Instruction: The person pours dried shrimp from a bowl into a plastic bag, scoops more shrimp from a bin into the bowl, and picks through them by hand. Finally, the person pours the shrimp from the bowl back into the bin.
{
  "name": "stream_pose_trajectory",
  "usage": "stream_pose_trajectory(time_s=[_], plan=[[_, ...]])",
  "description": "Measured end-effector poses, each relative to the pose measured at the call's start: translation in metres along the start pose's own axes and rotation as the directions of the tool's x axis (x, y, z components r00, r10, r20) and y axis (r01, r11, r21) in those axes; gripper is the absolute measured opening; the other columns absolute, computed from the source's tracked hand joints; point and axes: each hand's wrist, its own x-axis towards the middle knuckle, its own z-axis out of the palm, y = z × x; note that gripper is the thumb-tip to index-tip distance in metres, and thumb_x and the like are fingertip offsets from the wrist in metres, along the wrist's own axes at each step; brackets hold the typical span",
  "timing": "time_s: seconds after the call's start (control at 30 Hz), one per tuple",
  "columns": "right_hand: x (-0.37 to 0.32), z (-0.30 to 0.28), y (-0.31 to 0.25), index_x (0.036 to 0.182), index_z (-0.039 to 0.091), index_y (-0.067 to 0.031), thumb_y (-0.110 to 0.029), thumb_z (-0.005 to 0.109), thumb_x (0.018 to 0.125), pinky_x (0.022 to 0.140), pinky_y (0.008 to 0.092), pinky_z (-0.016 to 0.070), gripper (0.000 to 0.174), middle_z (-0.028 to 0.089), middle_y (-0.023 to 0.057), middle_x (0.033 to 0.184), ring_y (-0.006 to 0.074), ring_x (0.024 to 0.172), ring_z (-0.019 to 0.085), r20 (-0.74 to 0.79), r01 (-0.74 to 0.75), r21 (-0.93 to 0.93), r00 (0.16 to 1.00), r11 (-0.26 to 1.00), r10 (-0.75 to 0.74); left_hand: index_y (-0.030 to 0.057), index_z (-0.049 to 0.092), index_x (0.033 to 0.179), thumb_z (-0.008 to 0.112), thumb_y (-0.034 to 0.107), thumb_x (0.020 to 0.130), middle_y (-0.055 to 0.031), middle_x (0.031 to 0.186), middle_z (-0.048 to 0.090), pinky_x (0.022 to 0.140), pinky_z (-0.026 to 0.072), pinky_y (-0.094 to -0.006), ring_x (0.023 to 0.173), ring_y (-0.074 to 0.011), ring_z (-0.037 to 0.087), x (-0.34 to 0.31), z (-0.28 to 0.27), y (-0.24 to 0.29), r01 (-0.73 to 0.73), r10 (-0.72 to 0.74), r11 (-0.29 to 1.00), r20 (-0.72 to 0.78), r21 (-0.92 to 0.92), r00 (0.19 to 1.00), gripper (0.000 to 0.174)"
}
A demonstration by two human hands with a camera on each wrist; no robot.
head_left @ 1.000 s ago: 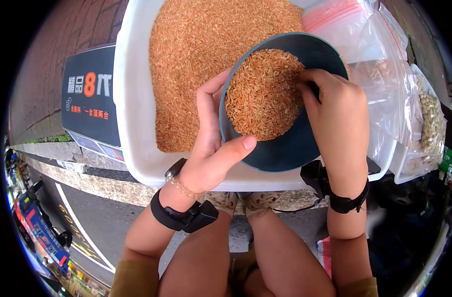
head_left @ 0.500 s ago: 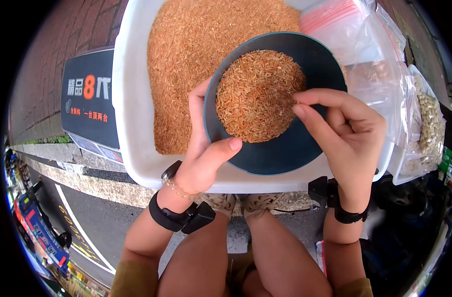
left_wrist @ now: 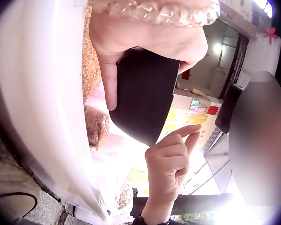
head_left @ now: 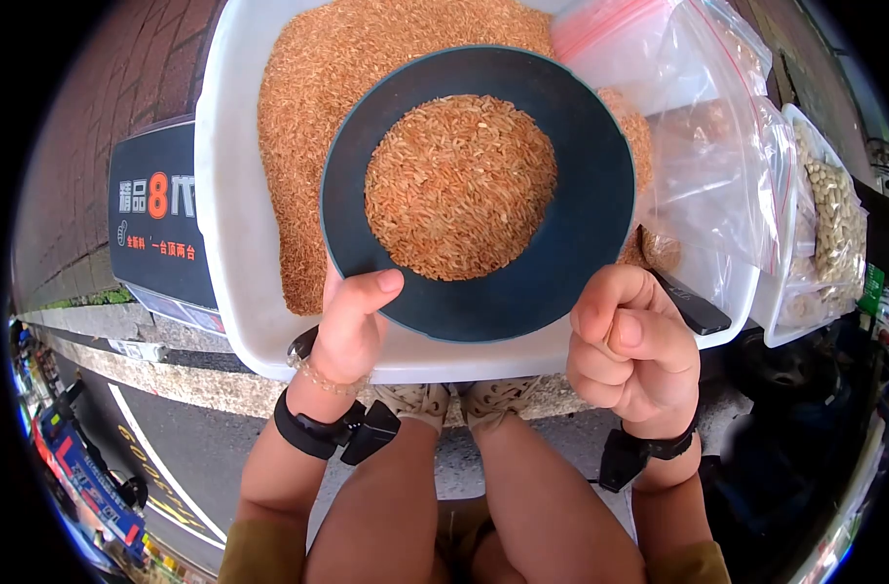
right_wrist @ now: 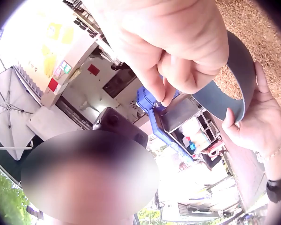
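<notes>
My left hand [head_left: 352, 331] grips a dark blue-green bowl [head_left: 493, 316] at its near left side, thumb over the rim and fingers underneath. A round heap of reddish-brown rice [head_left: 464, 185] lies in the bowl. The bowl is held over a white tub [head_left: 232, 292] with a wide bed of the same rice [head_left: 313, 136]. Just outside the bowl's near right rim, my right hand [head_left: 634, 346] has its fingers curled, with thumb and forefinger pinched together. A tiny pale speck, like a grain, shows at those fingertips; its kind is too small to tell.
Clear zip bags [head_left: 717, 185] lie over the tub's right side, near a black handle-like piece [head_left: 696, 310]. A tray of pale beans [head_left: 836, 209] stands farther right. Left of the tub is a dark box [head_left: 154, 209] with printed lettering.
My right hand has drawn back from the rice to outside the bowl's near right rim, fingers more curled. The bowl has moved left and now faces up more squarely.
</notes>
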Motion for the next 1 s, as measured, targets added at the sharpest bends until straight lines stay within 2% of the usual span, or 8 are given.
stream_pose_trajectory(time_s=[0.1, 0.17, 0.4, 0.57, 0.77, 0.9, 0.97, 1.0], plan=[[-0.003, -0.004, -0.007, 0.081, 0.048, 0.0048, -0.004, 0.043, 0.078, 0.035, 0.0209, 0.0129, 0.01, 0.028, -0.004, 0.049, 0.0039, 0.038, 0.018, 0.067, 0.043, 0.063, 0.997, 0.997, -0.047, -0.0003, 0.033, 0.122, 0.046, 0.008, 0.069, -0.0096, 0.118, 0.045, 0.094, 0.0309, -0.0331, 0.109, -0.0202, 0.042, 0.0, -0.005, -0.002, -0.079, 0.078, 0.997, 0.027, 0.021, 0.997, 0.055], [-0.01, -0.011, -0.017, 0.071, 0.036, -0.0016, -0.007, 0.038, 0.072, 0.035, 0.0225, 0.0146, 0.006, 0.028, -0.0004, 0.053, 0.0072, 0.038, 0.018, 0.119, 0.149, 0.112, 0.98, 0.983, -0.162, -0.0007, 0.044, 0.114, 0.043, 0.01, 0.071, -0.0107, 0.116, 0.048, 0.092, 0.036, -0.0347, 0.108, -0.0219, 0.045, -0.002, -0.014, -0.005, -0.056, 0.06, 0.99, 0.023, -0.129, 0.998, 0.045], [-0.021, -0.042, -0.024, 0.067, 0.032, -0.0053, -0.012, 0.035, 0.073, 0.035, 0.0236, 0.0149, 0.01, 0.028, 0.0008, 0.053, 0.0086, 0.041, 0.018, 0.034, 0.321, 0.114, 0.945, 0.94, -0.326, -0.0004, 0.045, 0.113, 0.041, 0.012, 0.072, -0.0095, 0.115, 0.049, 0.092, 0.0351, -0.0334, 0.106, -0.021, 0.045, -0.001, -0.018, -0.005, -0.111, 0.179, 0.957, 0.244, -0.267, 0.953, 0.043], [-0.01, -0.047, -0.009, 0.064, 0.031, -0.0067, -0.012, 0.035, 0.072, 0.036, 0.023, 0.0158, 0.011, 0.027, 0.0006, 0.053, 0.0088, 0.041, 0.02, -0.072, 0.32, 0.125, 0.947, 0.939, -0.313, -0.0002, 0.043, 0.114, 0.045, 0.007, 0.07, -0.01, 0.113, 0.05, 0.089, 0.0377, -0.0345, 0.103, -0.0212, 0.048, -0.003, -0.009, 0.002, -0.028, 0.059, 0.958, 0.104, -0.284, 0.993, 0.045], [0.002, -0.04, 0.001, 0.06, 0.032, -0.0064, -0.016, 0.034, 0.073, 0.036, 0.0226, 0.0187, 0.016, 0.029, 0.0013, 0.053, 0.0093, 0.041, 0.022, -0.096, 0.295, 0.06, 0.952, 0.953, -0.289, -0.0016, 0.047, 0.11, 0.042, 0.013, 0.07, -0.0101, 0.113, 0.05, 0.091, 0.0365, -0.0334, 0.105, -0.0216, 0.047, -0.003, -0.009, -0.004, -0.075, 0.079, 0.981, 0.018, -0.178, 0.997, 0.043], [0.005, -0.038, 0.002, 0.064, 0.039, -0.0052, -0.021, 0.034, 0.079, 0.039, 0.0213, 0.0205, 0.023, 0.029, 0.0005, 0.051, 0.0091, 0.041, 0.024, -0.307, 0.308, -0.115, 0.893, 0.944, -0.329, -0.0016, 0.046, 0.111, 0.043, 0.012, 0.07, -0.0097, 0.113, 0.051, 0.09, 0.0368, -0.0332, 0.105, -0.021, 0.047, -0.003, -0.001, -0.003, -0.111, 0.111, 0.991, 0.0, -0.078, 0.994, 0.043], [0.006, -0.04, 0.003, 0.067, 0.042, -0.005, -0.024, 0.033, 0.081, 0.04, 0.0209, 0.0207, 0.025, 0.029, -0.0004, 0.05, 0.0086, 0.042, 0.024, -0.387, 0.285, -0.166, 0.862, 0.944, -0.328, 0.0053, 0.018, 0.131, 0.053, 0.011, 0.066, -0.0101, 0.127, 0.034, 0.097, 0.0275, -0.0356, 0.115, -0.0216, 0.036, -0.002, 0.003, 0.002, -0.019, 0.022, 0.998, -0.042, 0.068, 0.999, 0.074], [0.007, -0.043, 0.003, 0.072, 0.045, -0.005, -0.025, 0.033, 0.084, 0.04, 0.0205, 0.0204, 0.026, 0.028, -0.0014, 0.05, 0.0077, 0.042, 0.024, -0.415, 0.276, -0.178, 0.849, 0.944, -0.327, 0.0053, 0.018, 0.131, 0.053, 0.011, 0.066, -0.0101, 0.127, 0.034, 0.097, 0.0275, -0.0356, 0.115, -0.0216, 0.036, -0.002, 0.004, 0.003, -0.02, 0.024, 0.997, -0.043, 0.069, 0.999, 0.074]])
